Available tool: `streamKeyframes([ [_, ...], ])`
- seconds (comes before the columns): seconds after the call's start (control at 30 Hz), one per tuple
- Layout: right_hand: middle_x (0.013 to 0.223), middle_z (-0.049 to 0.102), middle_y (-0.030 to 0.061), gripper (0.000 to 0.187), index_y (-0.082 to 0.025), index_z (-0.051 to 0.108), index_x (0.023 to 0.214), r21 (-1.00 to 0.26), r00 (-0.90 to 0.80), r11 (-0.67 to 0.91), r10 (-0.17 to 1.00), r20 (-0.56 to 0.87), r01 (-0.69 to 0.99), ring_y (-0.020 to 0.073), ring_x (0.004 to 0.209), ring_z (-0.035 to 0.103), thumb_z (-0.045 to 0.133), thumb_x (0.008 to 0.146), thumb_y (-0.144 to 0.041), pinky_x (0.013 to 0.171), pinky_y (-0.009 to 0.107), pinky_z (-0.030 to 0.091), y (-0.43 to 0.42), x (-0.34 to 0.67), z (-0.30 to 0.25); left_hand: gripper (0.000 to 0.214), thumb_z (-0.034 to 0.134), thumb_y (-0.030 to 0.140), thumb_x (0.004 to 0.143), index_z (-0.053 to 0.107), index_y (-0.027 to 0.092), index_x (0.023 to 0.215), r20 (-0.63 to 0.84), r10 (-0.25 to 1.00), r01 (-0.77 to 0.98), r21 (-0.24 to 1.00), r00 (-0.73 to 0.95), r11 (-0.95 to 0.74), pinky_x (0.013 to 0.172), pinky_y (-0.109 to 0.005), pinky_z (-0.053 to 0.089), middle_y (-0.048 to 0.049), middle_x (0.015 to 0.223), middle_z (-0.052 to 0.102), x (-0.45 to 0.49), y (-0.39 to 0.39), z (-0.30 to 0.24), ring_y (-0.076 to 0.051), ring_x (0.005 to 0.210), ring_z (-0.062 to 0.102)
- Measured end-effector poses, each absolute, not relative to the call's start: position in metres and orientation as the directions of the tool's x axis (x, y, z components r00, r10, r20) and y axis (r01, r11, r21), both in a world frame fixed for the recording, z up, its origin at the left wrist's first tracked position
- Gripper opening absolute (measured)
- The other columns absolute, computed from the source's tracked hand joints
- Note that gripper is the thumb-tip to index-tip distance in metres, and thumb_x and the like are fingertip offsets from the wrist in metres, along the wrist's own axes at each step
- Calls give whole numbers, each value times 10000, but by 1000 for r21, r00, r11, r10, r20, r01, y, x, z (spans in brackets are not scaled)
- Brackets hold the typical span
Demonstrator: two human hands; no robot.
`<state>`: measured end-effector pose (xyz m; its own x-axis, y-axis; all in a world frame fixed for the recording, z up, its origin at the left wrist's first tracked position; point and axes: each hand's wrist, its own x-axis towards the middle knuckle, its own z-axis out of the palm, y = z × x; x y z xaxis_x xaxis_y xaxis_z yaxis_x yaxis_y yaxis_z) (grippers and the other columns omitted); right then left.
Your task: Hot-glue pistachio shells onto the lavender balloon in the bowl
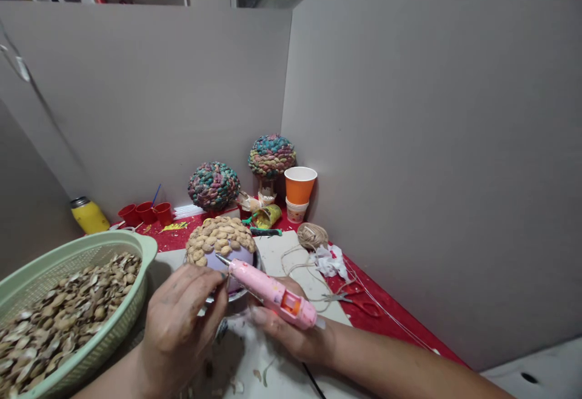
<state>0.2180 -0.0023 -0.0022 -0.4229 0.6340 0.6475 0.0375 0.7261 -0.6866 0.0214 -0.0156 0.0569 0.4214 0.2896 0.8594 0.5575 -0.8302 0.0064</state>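
My right hand point(291, 326) is wrapped round a pink hot glue gun point(268, 290), its metal nozzle pointing up and left. Just left of the nozzle, my left hand point(182, 308) is closed in a pinch; whatever sits between its fingertips is too small and hidden to make out. Behind both hands a lilac ball point(231, 259) rests in a metal bowl point(260, 262). Tan nut shells point(222, 235) cover the ball's top and left side, while its near side shows bare lilac surface. The nozzle tip appears in front of that bare part.
At left stands a green basket point(148, 244) of nut shells. Behind are two colourful shell-covered balls point(213, 185), red cups point(145, 212), a yellow bottle point(90, 215) and stacked paper cups point(300, 187). Twine point(312, 236), crumpled tissue point(330, 261) and red-handled scissors point(364, 307) lie at right. Grey panels enclose the table.
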Motion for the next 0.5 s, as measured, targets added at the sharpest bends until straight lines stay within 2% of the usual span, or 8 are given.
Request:
streamKeyframes([
  [0.1, 609, 312, -47, 417, -220, 324, 655, -782, -436, 616, 680, 589, -95, 114, 549, 333, 459, 962, -466, 528, 260, 326, -4, 221, -1, 256, 661, -24, 783, 595, 121, 984, 870, 308, 536, 61, 385, -842, 781, -265, 529, -48, 800, 705, 22, -19, 57, -132, 746, 655],
  [0.23, 550, 351, -53, 491, -205, 395, 626, -875, -490, 471, 739, 462, -114, 97, 494, 335, 457, 963, -557, 492, 252, 300, -4, 222, -5, 227, 655, -9, 789, 604, 136, 956, 880, 332, 533, 111, 339, -839, 779, -248, 531, -38, 793, 706, 24, -23, 57, -127, 729, 671],
  [0.5, 541, 425, -33, 500, -208, 460, 639, -902, -524, 411, 743, 418, -137, 109, 487, 403, 468, 933, -612, 478, 249, 338, -6, 221, -7, 269, 645, -7, 787, 596, 148, 1002, 884, 250, 569, -21, 395, -822, 769, -293, 573, -66, 794, 739, 24, -19, 52, -164, 724, 695],
])
